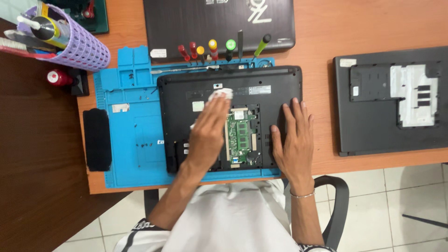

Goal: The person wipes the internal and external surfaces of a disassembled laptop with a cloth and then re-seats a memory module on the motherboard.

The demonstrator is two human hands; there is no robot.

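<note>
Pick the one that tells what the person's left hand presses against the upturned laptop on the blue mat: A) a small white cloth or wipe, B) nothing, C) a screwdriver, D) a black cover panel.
A: the left hand lies flat with a small white cloth under its fingers, on the open laptop.

I see the black laptop [261,93] lying flat, underside up, on a blue mat; its access panel is off, exposing a green memory board. A white cloth [219,94] rests on its casing.
</note>
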